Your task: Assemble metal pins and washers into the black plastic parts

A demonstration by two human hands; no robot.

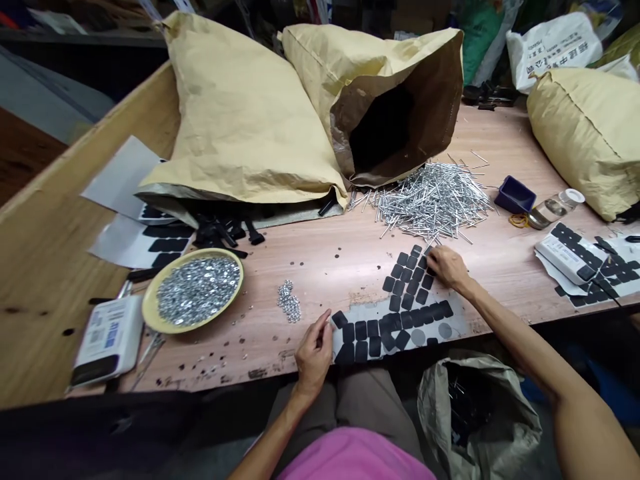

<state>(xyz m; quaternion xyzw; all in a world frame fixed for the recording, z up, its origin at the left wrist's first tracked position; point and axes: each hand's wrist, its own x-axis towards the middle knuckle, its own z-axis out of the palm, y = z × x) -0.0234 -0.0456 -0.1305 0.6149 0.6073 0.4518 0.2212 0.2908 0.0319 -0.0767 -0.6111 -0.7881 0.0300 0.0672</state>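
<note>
My right hand (449, 268) is at the upper right edge of a cluster of black rounded pads (407, 277), close to the front of the pile of thin metal pins (435, 200). Its fingers are bent together in a pinch; whatever sits between them is hidden. At the left end of a pale backing sheet (357, 312), which carries several black pads in rows, rests my left hand (315, 350). Its fingers are curled with thumb and index close together, and any small thing inside cannot be made out. A small heap of shiny metal pieces (289, 301) lies to its left.
A yellow bowl (150, 313) of small metal pieces stands left, beside a white box (107, 337). Large paper sacks (245, 107) line the back. At right are a blue tray (515, 196), a jar (555, 208) and another white box (565, 250). An open sack (435, 400) sits below the table edge.
</note>
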